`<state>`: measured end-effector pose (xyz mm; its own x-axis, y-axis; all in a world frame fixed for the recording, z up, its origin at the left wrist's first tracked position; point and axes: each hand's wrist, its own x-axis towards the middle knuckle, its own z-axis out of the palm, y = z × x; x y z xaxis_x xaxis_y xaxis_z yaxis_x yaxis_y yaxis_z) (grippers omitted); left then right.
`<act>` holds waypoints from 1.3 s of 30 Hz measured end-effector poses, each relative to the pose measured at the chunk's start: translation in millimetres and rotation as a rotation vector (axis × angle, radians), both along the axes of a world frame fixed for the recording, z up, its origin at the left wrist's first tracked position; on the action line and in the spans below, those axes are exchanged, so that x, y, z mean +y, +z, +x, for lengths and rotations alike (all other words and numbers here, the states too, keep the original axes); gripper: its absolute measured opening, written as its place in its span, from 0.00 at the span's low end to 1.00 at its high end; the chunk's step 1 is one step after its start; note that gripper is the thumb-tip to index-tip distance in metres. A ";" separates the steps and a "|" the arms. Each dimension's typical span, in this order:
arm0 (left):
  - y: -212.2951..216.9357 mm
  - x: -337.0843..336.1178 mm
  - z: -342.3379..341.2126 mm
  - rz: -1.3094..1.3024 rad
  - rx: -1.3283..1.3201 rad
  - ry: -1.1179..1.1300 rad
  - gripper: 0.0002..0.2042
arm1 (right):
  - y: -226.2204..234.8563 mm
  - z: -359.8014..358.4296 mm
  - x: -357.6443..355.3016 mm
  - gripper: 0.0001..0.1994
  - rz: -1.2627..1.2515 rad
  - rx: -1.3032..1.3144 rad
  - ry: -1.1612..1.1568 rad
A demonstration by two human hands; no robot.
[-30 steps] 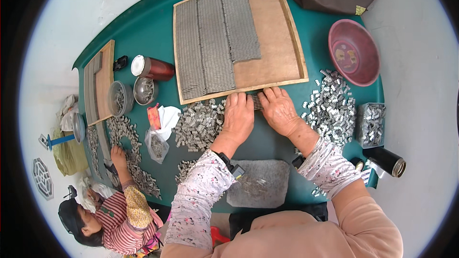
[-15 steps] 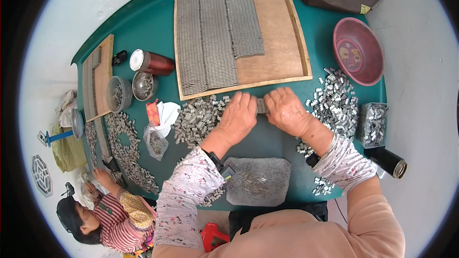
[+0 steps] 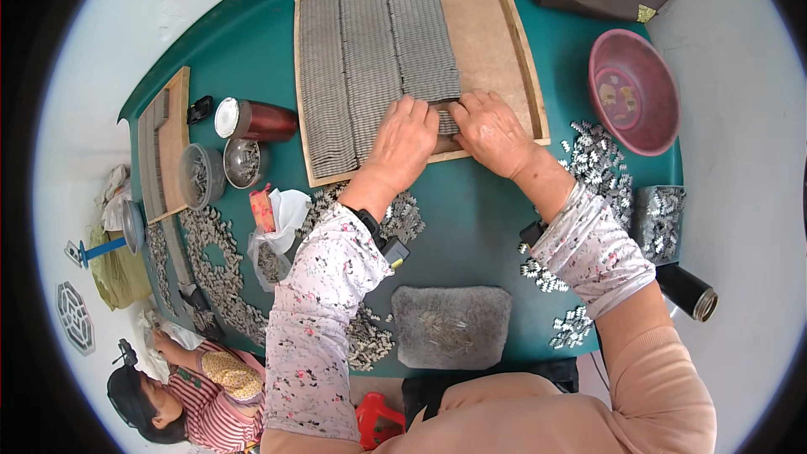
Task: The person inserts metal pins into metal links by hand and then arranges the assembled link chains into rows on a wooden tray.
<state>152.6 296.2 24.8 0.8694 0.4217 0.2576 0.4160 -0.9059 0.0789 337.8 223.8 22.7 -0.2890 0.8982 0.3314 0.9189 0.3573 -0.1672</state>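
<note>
Between my two hands is a short row of small grey metal pieces (image 3: 445, 122), its ends pinched in my fingers. My left hand (image 3: 402, 143) grips its left end, and my right hand (image 3: 496, 133) its right end. Both are over the lower part of a wooden tray (image 3: 492, 50), just below the third column of packed pieces. Tight columns of grey metal pieces (image 3: 366, 59) fill the tray's left and middle. Whether the held row touches the tray bottom, I cannot tell; my fingers partly hide it.
Loose metal pieces lie in heaps (image 3: 601, 168) on the green table. A pink basin (image 3: 635, 92), a clear box of pieces (image 3: 659, 223) and a black flask (image 3: 688, 290) stand right. A grey pad (image 3: 451, 328) lies in front. Left are a red can (image 3: 269, 121), bowls and a co-worker (image 3: 214, 387).
Both my hands have moved forward from the table in front of the tray to above its lower part, carrying the row of metal pieces. The co-worker's arm has shifted.
</note>
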 end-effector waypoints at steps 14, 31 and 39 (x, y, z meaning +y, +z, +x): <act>0.2 -9.3 14.1 -0.037 -0.104 0.239 0.27 | -12.6 -2.3 -3.1 0.35 -0.014 0.266 -0.372; -5.5 -9.6 24.6 -0.197 0.108 0.242 0.34 | -21.7 -21.3 0.8 0.38 -0.300 0.134 -0.395; -8.8 -9.3 24.2 -0.197 0.068 0.260 0.33 | -28.4 -13.6 24.2 0.38 -0.234 0.175 -0.428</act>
<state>176.8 286.9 16.0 0.7384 0.6677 0.0946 0.6417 -0.7388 0.2059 324.2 248.0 -5.7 0.1626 0.9796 0.1180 0.9256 -0.1100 -0.3621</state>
